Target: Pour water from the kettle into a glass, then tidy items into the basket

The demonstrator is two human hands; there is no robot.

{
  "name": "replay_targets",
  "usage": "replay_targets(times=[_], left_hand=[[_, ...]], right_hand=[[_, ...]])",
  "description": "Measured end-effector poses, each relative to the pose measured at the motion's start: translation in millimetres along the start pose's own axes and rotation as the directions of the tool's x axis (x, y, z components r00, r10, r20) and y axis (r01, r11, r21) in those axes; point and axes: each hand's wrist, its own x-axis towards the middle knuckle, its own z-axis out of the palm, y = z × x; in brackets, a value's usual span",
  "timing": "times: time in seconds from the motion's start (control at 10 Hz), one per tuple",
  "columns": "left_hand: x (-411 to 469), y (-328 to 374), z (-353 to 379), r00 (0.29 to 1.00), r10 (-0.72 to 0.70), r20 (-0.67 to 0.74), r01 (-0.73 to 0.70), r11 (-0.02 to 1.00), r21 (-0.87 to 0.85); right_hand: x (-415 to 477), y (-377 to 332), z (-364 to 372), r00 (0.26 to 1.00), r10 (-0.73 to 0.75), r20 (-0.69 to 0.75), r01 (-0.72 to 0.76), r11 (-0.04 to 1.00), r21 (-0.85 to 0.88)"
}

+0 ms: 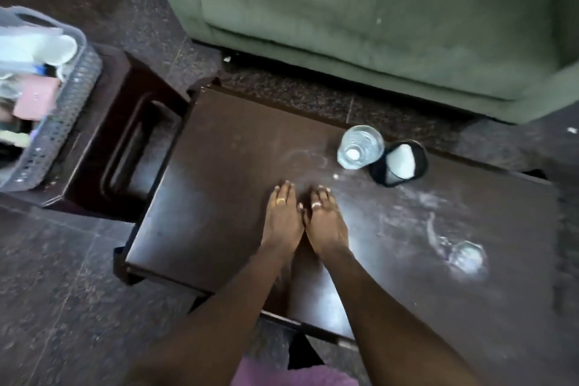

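Left grip (283,216), right grip (326,219) flat on table (219,166); two glasses (360,147) (466,255), one basket (72,97)

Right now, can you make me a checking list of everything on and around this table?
Surface: dark wooden table, with whitish smears and wet-looking marks.
Job's things: glass upright near the far edge, seems to hold water; second glass nearer, on the right, too blurred to judge; grey basket on a dark stool to the left, holding several items; kettle not seen.
Clutter: black mesh cup with something white inside, close beside the first glass.
Fingers: left hand and right hand lie flat on the table side by side, fingers straight, holding nothing.
Cables: nothing seen.
Surroundings: green sofa behind the table; dark speckled floor.
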Motion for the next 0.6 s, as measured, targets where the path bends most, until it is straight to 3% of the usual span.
replay_targets(times=[0.2, 0.4, 0.6], left_hand=[[-32, 60, 54, 0.977, 0.152, 0.152, -0.172, 0.977, 0.129], [-41, 70, 82, 0.926, 0.206, 0.318, -0.288, 0.927, 0.238], [-31, 95, 28, 0.929, 0.29, 0.229, -0.334, 0.923, 0.188]], right_hand=[[-52, 81, -1, 0.986, 0.16, 0.039, -0.16, 0.987, -0.007], [-74, 105, 8, 0.973, 0.202, 0.114, -0.202, 0.979, -0.006], [-72, 80, -55, 0.986, 0.138, 0.089, -0.131, 0.988, -0.081]])
